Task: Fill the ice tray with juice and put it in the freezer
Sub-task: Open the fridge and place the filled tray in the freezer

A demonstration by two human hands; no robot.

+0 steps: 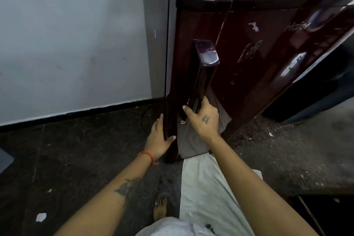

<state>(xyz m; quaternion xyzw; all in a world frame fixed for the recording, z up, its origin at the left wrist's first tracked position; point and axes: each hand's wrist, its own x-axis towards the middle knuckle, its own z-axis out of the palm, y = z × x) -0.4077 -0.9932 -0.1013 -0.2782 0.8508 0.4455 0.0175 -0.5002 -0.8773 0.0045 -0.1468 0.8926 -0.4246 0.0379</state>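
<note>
Fridge [268, 48] fills the frame, dark maroon and glossy, door shut against the cabinet, standing beside a pale wall [67, 34]. Right hand [204, 119] is wrapped around the lower end of the long vertical handle [203, 74], fingers curled behind it. Left hand [160, 140] lies flat against the door's left edge, thumb hooked round the front, an orange thread band [148, 156] on that wrist. Both hands are on the fridge and carry nothing else. Ice tray and juice are out of sight. Dark speckled floor [76, 159] below, a bare foot [160, 210], a white cloth [206, 188] trailing down.
</note>
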